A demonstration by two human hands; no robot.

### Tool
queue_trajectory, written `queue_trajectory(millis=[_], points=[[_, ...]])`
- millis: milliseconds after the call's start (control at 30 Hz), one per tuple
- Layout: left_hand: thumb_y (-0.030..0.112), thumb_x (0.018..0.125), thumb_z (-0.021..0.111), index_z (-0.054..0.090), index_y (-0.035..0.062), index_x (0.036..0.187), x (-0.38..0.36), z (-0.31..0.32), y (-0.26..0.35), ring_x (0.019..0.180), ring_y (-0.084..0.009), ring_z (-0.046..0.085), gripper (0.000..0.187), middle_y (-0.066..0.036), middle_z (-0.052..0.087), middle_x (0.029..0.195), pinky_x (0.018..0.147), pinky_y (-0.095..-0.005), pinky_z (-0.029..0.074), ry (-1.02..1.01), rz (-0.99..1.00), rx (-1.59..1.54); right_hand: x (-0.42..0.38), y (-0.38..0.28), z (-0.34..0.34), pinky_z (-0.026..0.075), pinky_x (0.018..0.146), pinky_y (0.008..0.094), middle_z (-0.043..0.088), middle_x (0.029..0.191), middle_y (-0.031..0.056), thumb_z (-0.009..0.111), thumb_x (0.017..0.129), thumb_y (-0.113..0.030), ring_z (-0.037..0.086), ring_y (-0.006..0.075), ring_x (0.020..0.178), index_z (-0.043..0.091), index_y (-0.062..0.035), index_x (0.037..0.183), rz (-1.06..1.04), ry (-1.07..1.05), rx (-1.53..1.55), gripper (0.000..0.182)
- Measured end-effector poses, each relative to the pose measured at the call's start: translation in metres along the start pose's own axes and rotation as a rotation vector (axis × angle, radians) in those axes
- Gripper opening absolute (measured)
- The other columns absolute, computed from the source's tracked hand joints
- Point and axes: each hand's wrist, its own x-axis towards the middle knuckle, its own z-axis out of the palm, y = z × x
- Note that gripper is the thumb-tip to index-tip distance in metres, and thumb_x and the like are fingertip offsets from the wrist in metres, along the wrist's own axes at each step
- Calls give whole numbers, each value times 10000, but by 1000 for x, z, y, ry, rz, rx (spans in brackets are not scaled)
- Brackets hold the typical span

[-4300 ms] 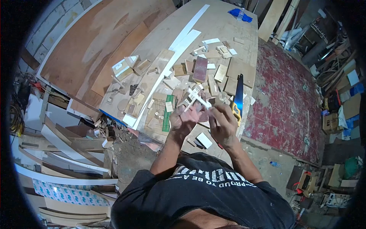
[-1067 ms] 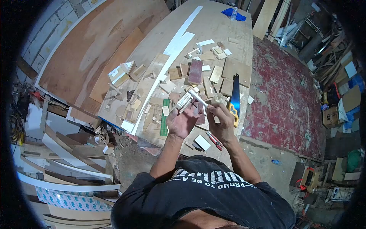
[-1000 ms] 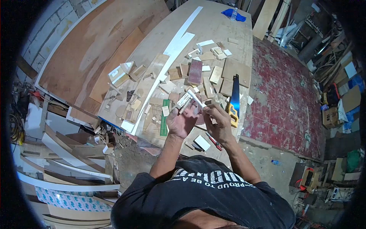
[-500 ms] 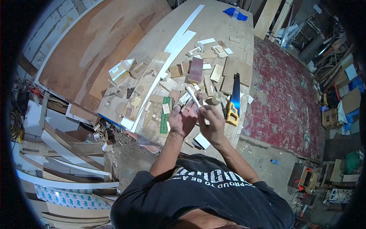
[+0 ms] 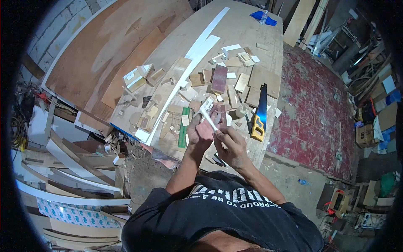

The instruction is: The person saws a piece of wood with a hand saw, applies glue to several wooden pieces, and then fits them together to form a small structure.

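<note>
Near the table's front edge my left hand (image 5: pixel 200 133) is closed around a small pale piece (image 5: pixel 208 103), whose details are too small to make out. My right hand (image 5: pixel 231 145) grips the lower end of a thin white stick (image 5: pixel 208 118), and the stick's upper end lies against the pale piece. Just left of my left hand is a green strip (image 5: pixel 183 128) with a small light block on it. A dark red block (image 5: pixel 219 79) lies beyond my hands among wood offcuts. To the right rest a round container (image 5: pixel 242 110) and a handsaw (image 5: pixel 260 111) with a yellow handle.
Long white strips (image 5: pixel 197 52) run across the wooden table (image 5: pixel 247 25). A bottle (image 5: pixel 263 17) stands on blue cloth at the far end. Large brown boards (image 5: pixel 92 54) lean at the left, above curved offcuts (image 5: pixel 69 159). Red floor (image 5: pixel 310 109) lies to the right.
The white stick has tilted, its upper end now further left and lower over the left hand. My right hand has moved slightly down. The whole view has shifted a little.
</note>
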Motion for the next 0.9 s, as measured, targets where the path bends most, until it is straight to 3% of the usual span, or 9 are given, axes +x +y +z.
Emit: queue_trajectory(millis=[100, 200, 233, 467, 567, 633, 700, 800, 900], points=[[316, 856, 635, 352, 27, 1437, 1, -7, 1, 1341, -269, 419, 708, -184, 448, 1412, 1075, -452, 357, -115, -9, -12, 0, -3, -3, 485, 568, 319, 589, 819, 135, 693, 776, 70, 600, 231, 681, 601, 37, 895, -56, -10, -9, 154], [303, 812, 678, 331, 50, 1457, 1, -6, -1, 1344, -262, 393, 775, -159, 461, 1381, 1092, -455, 341, -53, 56, 119, 7, -6, 0, 421, 555, 204, 601, 770, 23, 637, 912, -32, 535, 46, 654, 614, 15, 897, 624, 214, 461, 55], [303, 812, 678, 331, 50, 1457, 2, -4, -2, 1344, -262, 393, 775, -159, 461, 1381, 1092, -455, 341, -55, 51, 120, 7, -1, 4, 412, 551, 195, 600, 766, 9, 629, 924, -48, 525, 36, 649, 606, 11, 886, 665, 247, 628, 74], [297, 825, 669, 385, 49, 1410, 0, -7, 0, 1259, -275, 456, 696, -142, 492, 1333, 1042, -448, 383, -15, 56, 163, 0, 2, 9, 382, 520, 202, 593, 740, 11, 635, 921, -62, 490, 48, 586, 588, -9, 851, 752, 130, 705, 100], [359, 820, 689, 394, 76, 1425, 2, -16, 4, 1370, -290, 348, 730, -115, 421, 1444, 1053, -527, 353, -23, 45, 195, -2, -2, -5, 384, 512, 207, 594, 719, 17, 629, 923, -70, 496, 56, 577, 567, -18, 814, 808, 102, 797, 136], [357, 820, 690, 409, 80, 1416, 2, -12, 4, 1331, -282, 394, 716, -111, 464, 1404, 1036, -502, 370, -26, 26, 122, -3, 2, -18, 396, 511, 211, 607, 724, 31, 628, 925, -74, 516, 63, 590, 566, -17, 823, 766, 126, 786, 132], [355, 820, 692, 423, 84, 1408, 0, -8, 4, 1291, -275, 440, 701, -108, 508, 1363, 1018, -477, 386, -26, -2, 50, -2, 13, -23, 447, 558, 230, 638, 778, 65, 600, 939, -57, 560, 84, 639, 578, 2, 903, 714, 199, 803, 73], [376, 803, 704, 456, 94, 1391, 2, -4, 2, 1306, -277, 430, 698, -94, 529, 1354, 1022, -482, 373, -68, 17, 77, 6, 21, -21, 503, 740, 260, 633, 873, 56, 590, 953, -64, 622, 116, 813, 571, 3, 981, 638, 288, 792, 75], [401, 798, 686, 458, 59, 1379, 1, 0, -2, 1299, -278, 432, 712, -108, 543, 1324, 1038, -465, 351, -74, -6, 165, 9, 30, -10, 492, 773, 258, 613, 904, 44, 591, 955, -70, 610, 108, 843, 567, -2, 1015, 577, 315, 756, 94]])
